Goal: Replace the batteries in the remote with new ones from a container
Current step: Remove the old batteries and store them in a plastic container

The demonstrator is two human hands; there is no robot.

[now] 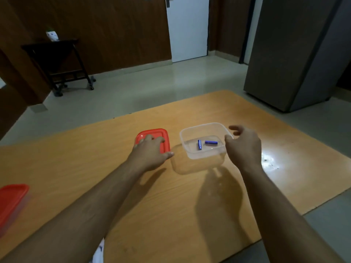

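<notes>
A clear plastic container (191, 132) stands on the wooden table (171, 205) with two blue batteries (199, 144) (211, 142) lying in it. My right hand (245, 147) holds its right wall, the thumb at the rim and the curled fingers at the far right corner. Its red lid (163, 134) lies flat on the table just left of the container. My left hand (150, 154) rests on the lid, fingers spread on top and the thumb at its near right corner. No remote is in view.
A second container with a red lid (11, 202) sits at the table's left edge. Beyond the table are a dark trolley (57, 61) at the back left, a white door (188, 27) and a grey cabinet (296, 54) at the right.
</notes>
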